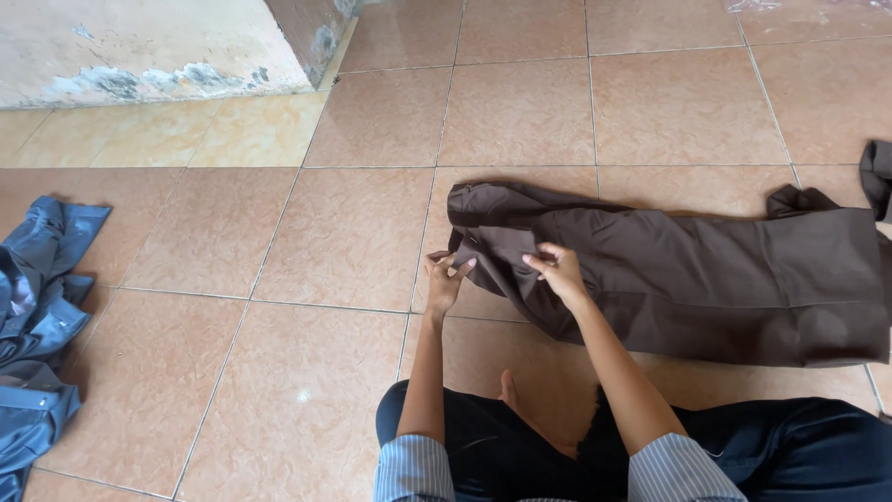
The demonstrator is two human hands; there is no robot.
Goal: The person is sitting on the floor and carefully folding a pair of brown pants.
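Dark brown trousers [706,279] lie flat on the tiled floor, waist end toward the left, legs running off to the right. My left hand [444,279] pinches the waist edge at its left corner. My right hand [557,271] grips a fold of the brown cloth just right of the waistband, fingers curled on the fabric. Both forearms reach forward from striped grey sleeves over my dark-trousered legs [520,455].
A crumpled blue garment [37,325] lies on the floor at the far left. A stained wall base [158,56] and a column corner [311,37] stand at the upper left. Another dark cloth piece [878,177] shows at the right edge.
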